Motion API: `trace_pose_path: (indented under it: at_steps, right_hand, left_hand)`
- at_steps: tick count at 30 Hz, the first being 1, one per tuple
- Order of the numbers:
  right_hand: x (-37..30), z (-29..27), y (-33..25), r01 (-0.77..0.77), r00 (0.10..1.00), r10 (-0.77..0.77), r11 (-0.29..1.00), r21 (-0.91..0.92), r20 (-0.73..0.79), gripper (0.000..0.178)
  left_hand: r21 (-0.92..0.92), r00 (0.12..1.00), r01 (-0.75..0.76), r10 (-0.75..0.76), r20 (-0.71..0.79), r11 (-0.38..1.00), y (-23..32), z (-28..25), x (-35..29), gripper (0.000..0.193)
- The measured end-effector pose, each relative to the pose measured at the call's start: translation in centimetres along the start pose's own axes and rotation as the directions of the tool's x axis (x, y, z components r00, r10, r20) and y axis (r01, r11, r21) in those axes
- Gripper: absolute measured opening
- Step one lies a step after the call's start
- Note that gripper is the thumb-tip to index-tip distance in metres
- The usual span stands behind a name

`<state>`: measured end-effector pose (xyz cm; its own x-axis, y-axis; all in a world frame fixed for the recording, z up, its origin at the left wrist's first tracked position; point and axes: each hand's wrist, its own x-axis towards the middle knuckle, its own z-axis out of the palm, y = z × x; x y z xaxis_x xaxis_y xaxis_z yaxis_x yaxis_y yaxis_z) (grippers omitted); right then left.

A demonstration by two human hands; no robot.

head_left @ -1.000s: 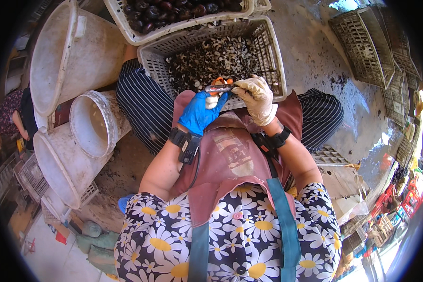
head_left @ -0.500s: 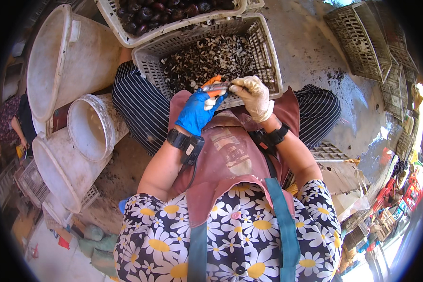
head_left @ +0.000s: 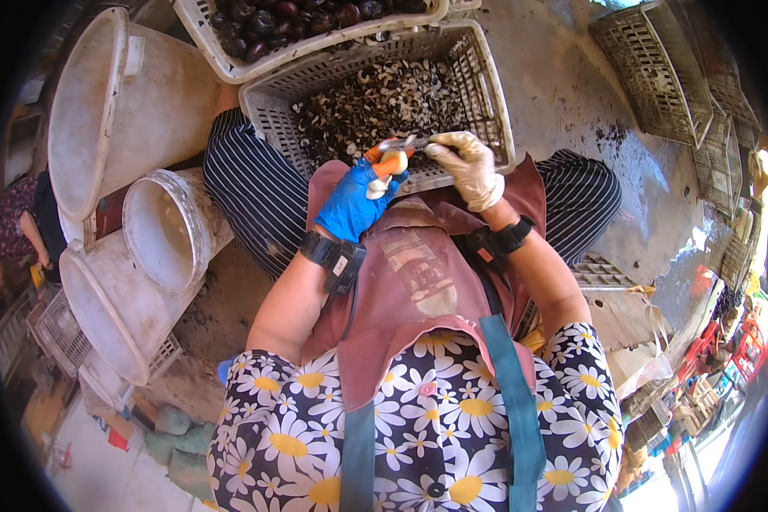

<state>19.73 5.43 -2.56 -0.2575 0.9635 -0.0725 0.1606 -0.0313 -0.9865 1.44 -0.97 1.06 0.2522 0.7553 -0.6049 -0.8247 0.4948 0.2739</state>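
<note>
My left hand (head_left: 350, 200), in a blue glove with orange finger covers, is closed around whitish peeled pieces (head_left: 392, 163) that look like water chestnuts. A white glove covers my right hand (head_left: 469, 169), whose thumb and fingers pinch a small grey metal-looking tool (head_left: 416, 143) reaching to the left fingertips. Its exact shape is too small to tell. Both hands meet over the near rim of a pale plastic crate (head_left: 491, 90). Inside lie brown and white peelings (head_left: 375, 102). Beyond it, another crate (head_left: 203, 43) holds dark, shiny round water chestnuts (head_left: 273, 30).
Large whitish tubs (head_left: 158, 111) and a smaller bucket (head_left: 200, 226) lie tipped at the left. Dirty stacked crates (head_left: 657, 72) stand at the far right on wet, stained floor (head_left: 563, 102). At the left edge, a person's arm (head_left: 32, 235) shows.
My right hand has shifted slightly right, away from the left hand. The left hand has turned and dropped a little, so more of the whitish pieces shows.
</note>
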Motion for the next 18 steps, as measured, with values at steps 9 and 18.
trace_pose_path:
  at_steps: [9,18]
  right_hand:
    - [0.3,-0.1,-0.3,-0.041,0.997,0.041,0.999,-0.001,0.069,0.016]
    - [-0.2,0.5,-0.8,0.024,0.996,-0.018,0.997,-0.067,0.092,0.016]
  left_hand:
    - [0.150,0.994,-0.054,0.067,-0.087,0.987,0.4,0.5,-0.4,0.032]
    - [0.198,0.987,0.077,-0.047,-0.152,0.977,0.9,0.6,-0.5,0.031]
